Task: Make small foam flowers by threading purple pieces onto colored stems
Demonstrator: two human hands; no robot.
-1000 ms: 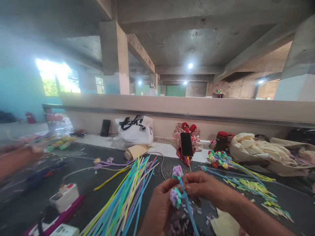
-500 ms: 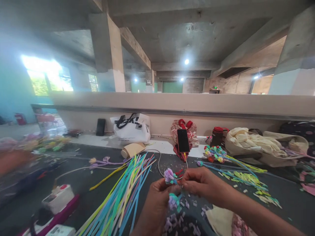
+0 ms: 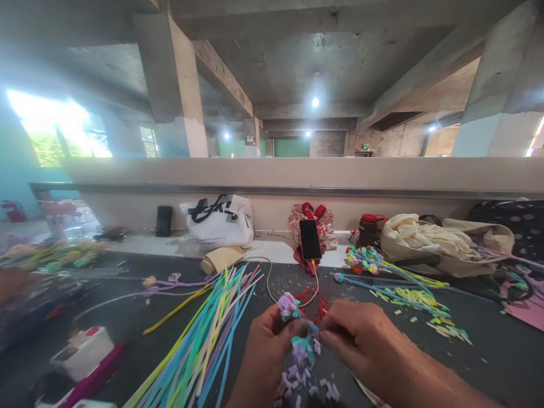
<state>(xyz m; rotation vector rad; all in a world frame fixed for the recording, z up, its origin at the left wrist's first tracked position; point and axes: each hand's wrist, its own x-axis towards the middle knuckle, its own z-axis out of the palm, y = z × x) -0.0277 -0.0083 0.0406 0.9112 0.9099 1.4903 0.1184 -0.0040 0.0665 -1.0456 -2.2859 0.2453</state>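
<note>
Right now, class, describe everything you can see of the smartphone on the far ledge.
The smartphone is a dark slab with a red-orange edge and a blank black screen facing the camera. It stands nearly upright, leaning back against a red patterned bag on the pale ledge behind the dark worktable. A thin yellow cable plugs into its lower end and curls over the table. No hand touches it.

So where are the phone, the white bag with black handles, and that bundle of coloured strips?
Phone (image 3: 310, 239), head view: middle of its dark screen.
White bag (image 3: 221, 225), head view: its front face below the black handles.
Coloured strips (image 3: 208, 334), head view: middle of the fanned bundle lying on the dark table.
</note>
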